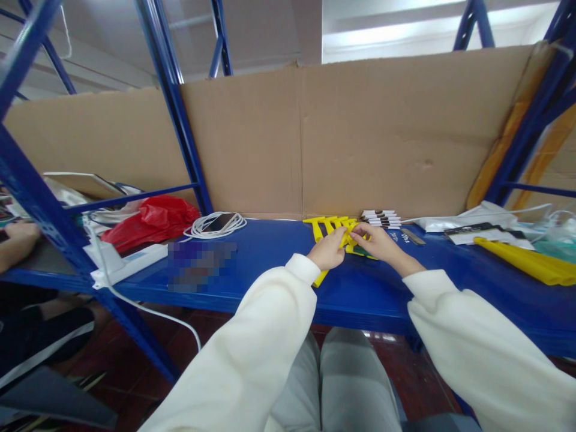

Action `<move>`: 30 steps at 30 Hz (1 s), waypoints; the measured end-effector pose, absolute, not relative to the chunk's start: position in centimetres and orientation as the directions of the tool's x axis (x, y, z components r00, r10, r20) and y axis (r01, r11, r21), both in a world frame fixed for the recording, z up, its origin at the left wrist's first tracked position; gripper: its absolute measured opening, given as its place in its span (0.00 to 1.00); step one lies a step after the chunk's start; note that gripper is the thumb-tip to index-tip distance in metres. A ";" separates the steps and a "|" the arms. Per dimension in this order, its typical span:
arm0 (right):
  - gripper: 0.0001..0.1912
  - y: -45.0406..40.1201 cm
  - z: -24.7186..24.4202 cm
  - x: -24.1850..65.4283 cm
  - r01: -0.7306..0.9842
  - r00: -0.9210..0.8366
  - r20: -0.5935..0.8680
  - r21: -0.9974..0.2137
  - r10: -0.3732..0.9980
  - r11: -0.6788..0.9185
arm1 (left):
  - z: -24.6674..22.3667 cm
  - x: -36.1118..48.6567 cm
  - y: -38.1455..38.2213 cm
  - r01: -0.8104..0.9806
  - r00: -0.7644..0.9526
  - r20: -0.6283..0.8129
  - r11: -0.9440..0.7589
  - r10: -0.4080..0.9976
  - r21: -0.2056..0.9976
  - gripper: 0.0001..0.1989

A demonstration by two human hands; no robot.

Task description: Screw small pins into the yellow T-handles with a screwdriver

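My left hand (328,248) is closed on a yellow plastic piece, whose handle-like end (320,278) sticks out below the palm toward the shelf's front edge. Pinched fingers of my right hand (376,241) meet the same yellow piece from the other side. What lies exactly between the fingertips is too small to make out. Just behind both hands, several similar yellow plastic pieces (330,223) with handles lie in a row. A yellow and dark green item (361,252) shows under my right hand. Small white and black packets (380,218) are stacked beyond it.
Flat strips (413,237) lie right of my hands on the blue shelf (270,264). Farther right are a yellow roll (526,261) and plastic bags. Leftward are a coiled white cable (215,225), a phone and a red bag (153,221). Another person's hand (20,240) is far left.
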State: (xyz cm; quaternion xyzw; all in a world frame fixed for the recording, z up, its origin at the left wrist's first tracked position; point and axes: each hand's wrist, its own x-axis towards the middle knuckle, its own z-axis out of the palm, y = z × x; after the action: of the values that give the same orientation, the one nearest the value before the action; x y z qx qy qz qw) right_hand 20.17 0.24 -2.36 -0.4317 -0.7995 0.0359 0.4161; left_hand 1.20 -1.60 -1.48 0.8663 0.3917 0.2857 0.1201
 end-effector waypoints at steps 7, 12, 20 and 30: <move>0.09 0.4 -2.4 20.2 0.646 -0.280 0.621 -0.443 0.732 0.622 | -1.7 1.3 -1.3 0.591 0.539 0.407 -0.676 0.737 0.441 0.31; 0.10 0.4 -2.5 20.4 0.645 -0.284 0.606 -0.453 0.743 0.616 | -1.5 1.2 -1.5 0.592 0.550 0.396 -0.677 0.736 0.437 0.30; 0.10 0.2 -2.4 20.3 0.665 -0.278 0.600 -0.444 0.751 0.601 | -1.6 1.2 -1.4 0.576 0.540 0.394 -0.668 0.743 0.471 0.31; 0.12 1.3 -1.7 23.7 0.834 -0.082 0.617 -0.387 0.782 0.393 | -1.3 0.6 -1.1 0.544 0.422 0.408 -0.586 0.810 0.601 0.30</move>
State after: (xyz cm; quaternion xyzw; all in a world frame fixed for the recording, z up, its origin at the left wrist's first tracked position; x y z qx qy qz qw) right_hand 23.70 1.34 -1.74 -0.5498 -0.7349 -0.0327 0.3956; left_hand 0.56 -1.14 -1.29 0.8209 0.4121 0.3451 0.1927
